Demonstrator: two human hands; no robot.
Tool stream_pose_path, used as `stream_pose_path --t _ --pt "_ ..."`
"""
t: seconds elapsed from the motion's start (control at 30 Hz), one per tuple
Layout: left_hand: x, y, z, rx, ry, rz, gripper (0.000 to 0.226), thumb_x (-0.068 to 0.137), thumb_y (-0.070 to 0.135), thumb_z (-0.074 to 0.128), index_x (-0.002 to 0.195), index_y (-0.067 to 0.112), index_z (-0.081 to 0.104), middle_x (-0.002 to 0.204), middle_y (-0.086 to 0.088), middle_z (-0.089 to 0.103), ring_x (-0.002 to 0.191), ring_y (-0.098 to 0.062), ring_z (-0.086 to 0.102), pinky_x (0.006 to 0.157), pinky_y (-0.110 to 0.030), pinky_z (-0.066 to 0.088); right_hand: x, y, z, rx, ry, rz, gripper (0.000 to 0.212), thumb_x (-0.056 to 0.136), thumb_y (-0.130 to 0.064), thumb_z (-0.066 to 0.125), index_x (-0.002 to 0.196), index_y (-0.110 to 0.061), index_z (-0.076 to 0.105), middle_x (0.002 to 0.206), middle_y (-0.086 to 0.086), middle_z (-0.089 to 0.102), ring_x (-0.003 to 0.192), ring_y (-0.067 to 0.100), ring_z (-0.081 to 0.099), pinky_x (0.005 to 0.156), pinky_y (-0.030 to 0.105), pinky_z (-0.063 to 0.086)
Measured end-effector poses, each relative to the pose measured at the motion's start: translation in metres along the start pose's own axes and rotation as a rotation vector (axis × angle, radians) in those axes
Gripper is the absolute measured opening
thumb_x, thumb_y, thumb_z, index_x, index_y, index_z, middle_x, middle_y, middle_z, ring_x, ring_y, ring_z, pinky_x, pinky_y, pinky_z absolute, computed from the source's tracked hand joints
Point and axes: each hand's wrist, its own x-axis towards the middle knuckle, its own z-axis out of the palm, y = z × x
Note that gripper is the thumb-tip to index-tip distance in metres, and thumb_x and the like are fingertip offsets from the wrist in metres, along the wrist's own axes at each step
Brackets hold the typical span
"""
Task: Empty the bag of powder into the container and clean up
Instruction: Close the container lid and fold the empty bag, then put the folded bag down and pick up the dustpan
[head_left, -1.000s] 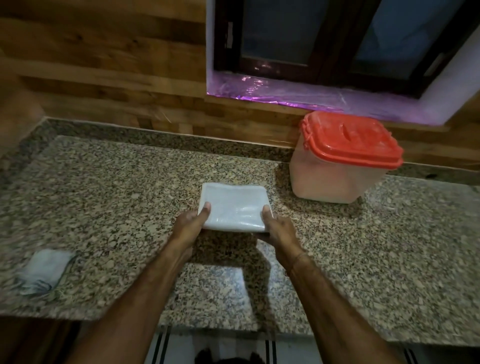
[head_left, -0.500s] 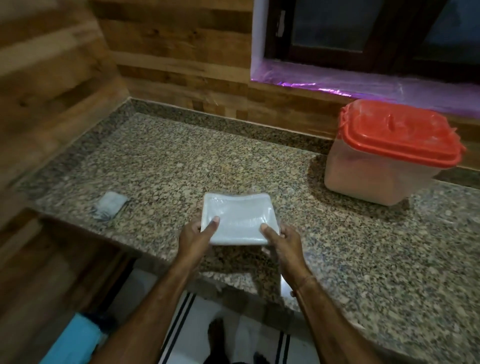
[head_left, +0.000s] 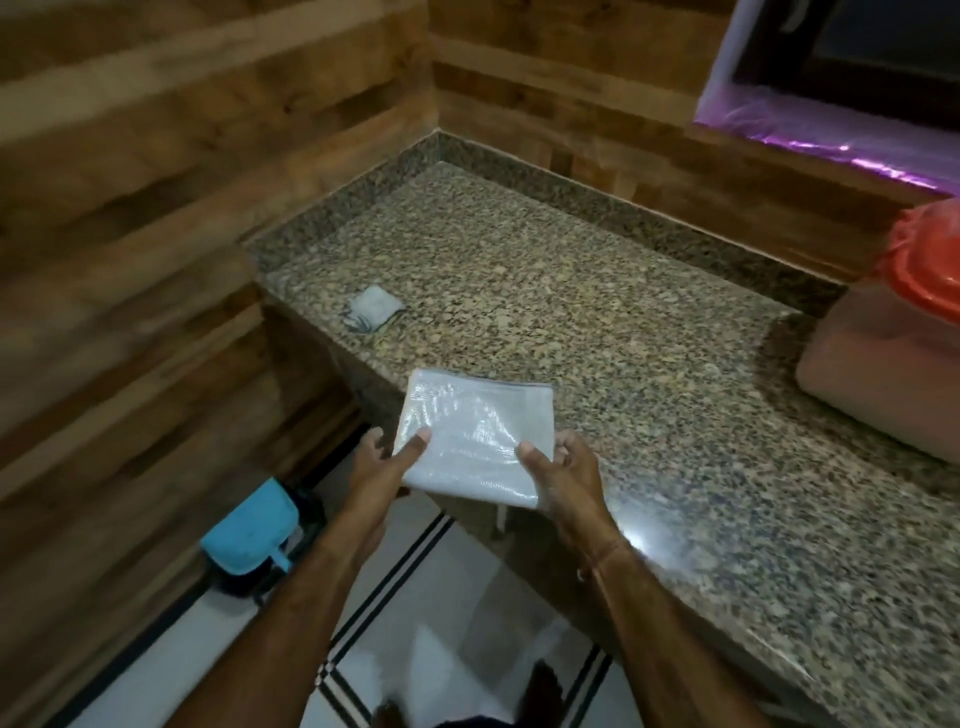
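Bench (head_left: 597, 322): granite, filling the middle and right of the frame.
Container (head_left: 878, 395): right edge, red lid on, well apart from the bag; it looks finished with.
Blue bin (head_left: 249, 525): lower left, on the floor; probably the drop spot, so the bag should be let go right over it.
Folded bag (head_left: 478, 436): centre, flat, over the bench's front edge.
Grip: left hand (head_left: 379, 467) and right hand (head_left: 566, 467) each pinch a near corner, thumbs on top; better kept folded.
Change: the view has swung left, the bag has come off the bench top, and more of the bin shows.
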Motion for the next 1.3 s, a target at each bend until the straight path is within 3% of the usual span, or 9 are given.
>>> stream_pose_path --t 0.1,0.23,0.37,0.47,0.6,0.83,0.97,1.13,1.3 --pt "-0.007 0.002 -0.045 -0.097 0.036 -0.100 0.037 0.092 0.051 0.069 0.107 0.018 0.070 0.098 -0.005 0.076 0.087 -0.021 0.072 0.066 -0.030 0.056 -0.017 -0.001 0.041 -0.030 -0.111 -0.043 0.041 0.092 -0.012 0.078 0.123 -0.018 0.052 0.118 0.014 0.072 0.094 0.029 0.077 0.068 0.044 0.066" --pt "-0.012 -0.022 -0.127 -0.056 0.073 -0.046 0.031 0.098 0.042 0.066 0.117 0.017 0.066 0.097 -0.002 0.072 0.086 -0.019 0.067 0.066 -0.027 0.053 -0.041 0.011 0.112 -0.098 -0.249 -0.012 0.044 0.099 -0.023 0.069 0.140 -0.019 0.053 0.121 0.005 0.071 0.082 0.006 0.076 0.052 0.020 0.057" --pt "-0.019 -0.060 -0.209 -0.115 0.168 -0.076 0.036 0.094 0.037 0.072 0.121 0.014 0.070 0.104 -0.005 0.074 0.093 -0.024 0.068 0.072 -0.030 0.055 -0.058 0.035 0.194 -0.241 -0.262 0.098 0.038 0.092 -0.056 0.070 0.103 -0.021 0.077 0.102 0.003 0.080 0.096 0.025 0.077 0.084 0.051 0.065" --pt "-0.022 -0.080 -0.257 -0.236 0.229 -0.080 0.036 0.092 0.033 0.076 0.122 0.014 0.072 0.113 -0.007 0.076 0.106 -0.030 0.070 0.082 -0.034 0.058 -0.051 0.066 0.243 -0.332 -0.275 0.097 0.048 0.077 -0.063 0.078 0.095 -0.019 0.077 0.096 0.006 0.080 0.095 0.035 0.076 0.085 0.064 0.061" --pt "-0.013 -0.098 -0.311 -0.362 0.346 -0.105 0.033 0.093 0.025 0.075 0.121 0.008 0.072 0.112 -0.008 0.076 0.093 -0.020 0.072 0.071 -0.026 0.056 -0.053 0.079 0.309 -0.435 -0.324 0.087 0.036 0.080 -0.050 0.081 0.092 -0.018 0.069 0.101 0.009 0.074 0.096 0.034 0.071 0.088 0.053 0.060" --pt "0.026 -0.133 -0.375 -0.490 0.678 -0.242 0.023 0.092 0.018 0.077 0.110 0.004 0.070 0.096 -0.008 0.072 0.077 -0.018 0.066 0.061 -0.026 0.050 0.008 0.125 0.402 -0.721 -0.514 0.081 0.002 0.097 -0.016 0.068 0.097 -0.015 0.070 0.093 0.005 0.073 0.088 0.026 0.070 0.061 0.025 0.052" --pt "0.063 -0.173 -0.401 -0.502 0.812 -0.338 0.027 0.091 0.021 0.078 0.107 0.001 0.072 0.102 -0.015 0.073 0.091 -0.031 0.069 0.079 -0.032 0.052 0.046 0.186 0.447 -0.839 -0.582 0.114 0.003 0.093 -0.023 0.073 0.094 -0.020 0.072 0.096 0.010 0.075 0.093 0.032 0.072 0.079 0.043 0.063" --pt "0.126 -0.249 -0.439 -0.402 0.880 -0.400 0.025 0.091 0.025 0.078 0.103 0.003 0.074 0.095 -0.014 0.075 0.083 -0.030 0.071 0.068 -0.033 0.057 0.079 0.283 0.477 -0.948 -0.566 0.210 0.013 0.093 -0.024 0.072 0.083 -0.025 0.065 0.105 0.011 0.074 0.101 0.030 0.070 0.097 0.050 0.058" --pt "0.209 -0.339 -0.479 -0.362 0.925 -0.436 0.024 0.086 0.030 0.082 0.081 0.011 0.068 0.090 -0.013 0.071 0.094 -0.040 0.070 0.087 -0.054 0.060 0.138 0.405 0.504 -1.069 -0.544 0.355 0.029 0.088 -0.040 0.078 0.104 -0.019 0.066 0.118 0.007 0.072 0.099 0.022 0.068 0.096 0.039 0.058"
